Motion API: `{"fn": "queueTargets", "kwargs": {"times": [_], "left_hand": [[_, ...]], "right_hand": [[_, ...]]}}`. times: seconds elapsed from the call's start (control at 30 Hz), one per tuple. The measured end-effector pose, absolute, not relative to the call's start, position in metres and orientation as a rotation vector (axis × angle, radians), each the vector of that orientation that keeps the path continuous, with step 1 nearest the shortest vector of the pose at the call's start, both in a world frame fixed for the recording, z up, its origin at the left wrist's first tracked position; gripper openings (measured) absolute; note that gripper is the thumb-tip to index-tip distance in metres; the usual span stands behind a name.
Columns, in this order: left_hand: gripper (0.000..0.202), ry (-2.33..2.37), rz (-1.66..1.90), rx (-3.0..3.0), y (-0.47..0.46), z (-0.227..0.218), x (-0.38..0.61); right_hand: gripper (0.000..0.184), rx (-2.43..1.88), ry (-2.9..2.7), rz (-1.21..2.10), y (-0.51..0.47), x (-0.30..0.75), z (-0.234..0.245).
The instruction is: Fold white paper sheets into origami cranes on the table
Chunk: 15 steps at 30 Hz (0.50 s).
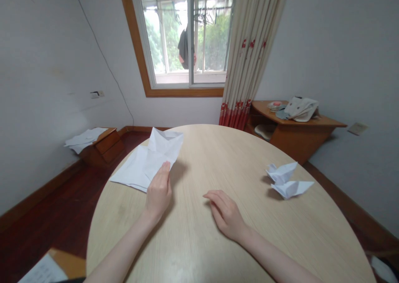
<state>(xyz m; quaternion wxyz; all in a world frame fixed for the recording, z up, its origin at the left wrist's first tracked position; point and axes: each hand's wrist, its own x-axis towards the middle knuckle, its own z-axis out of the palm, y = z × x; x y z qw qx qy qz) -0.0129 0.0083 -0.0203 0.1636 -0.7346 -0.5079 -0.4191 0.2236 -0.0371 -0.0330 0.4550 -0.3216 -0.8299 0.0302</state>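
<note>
My left hand (160, 190) grips a sheet of white paper (166, 145) by its near edge, with the thumb on the near side. The sheet is bent and tilted up, its far end curling above a stack of white paper (131, 171) that lies at the table's left edge. How many sheets are in the grip cannot be made out. My right hand (227, 214) rests on the table near the middle, fingers loosely stretched toward the left, holding nothing. Farther right stand two folded white paper birds (282, 173), close together.
The round wooden table (212, 154) spans the front. Beyond it are a window, a curtain (240, 87) and a corner desk (304, 133) with a cloth bag (301, 108). Papers lie on a low cabinet (107, 143) at left. A printed page (45, 270) shows at the lower left.
</note>
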Motion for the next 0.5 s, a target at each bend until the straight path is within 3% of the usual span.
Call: {"fn": "queueTargets", "kwargs": {"times": [0.3, 0.5], "left_hand": [[0.053, -1.321, -0.783, -2.415, -0.018, -0.034, 0.023], [0.032, -1.390, -0.576, -2.529, -0.025, -0.040, 0.036]], "right_hand": [[0.045, -0.867, -1.953, -0.055, -0.037, 0.225, -0.032], [0.050, -0.949, -1.974, 0.088, -0.032, 0.224, -0.040]]}}
